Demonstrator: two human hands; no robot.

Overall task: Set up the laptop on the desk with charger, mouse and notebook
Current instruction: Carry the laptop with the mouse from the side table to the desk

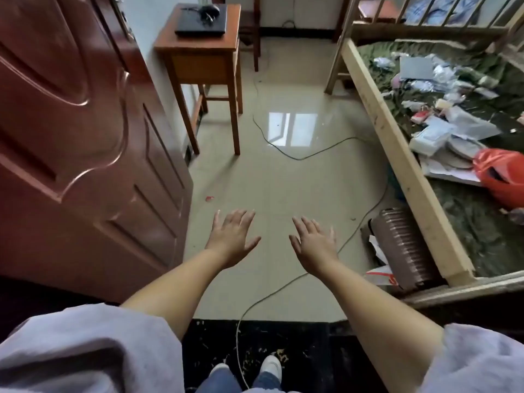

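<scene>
Flooring of pale glossy tile fills the middle of the view, with a dark strip at the doorway threshold where the person stands. Left of it, a reddish-brown panelled door stands open. On the right, a wooden bed frame carries a green cover littered with papers, plastic packets and a red bag. A ribbed brown suitcase lies on the floor against the bed's near corner. At the far left end of the room stands a small wooden desk; its tabletop bears a closed black laptop, and a dark mouse with its cable rests on the lid. Well apart from the desk, a thin cable trails across the tile toward the doorway. Left hand and right hand are held out side by side over the floor, palms down, fingers spread, both empty. No charger or notebook can be identified with certainty.
</scene>
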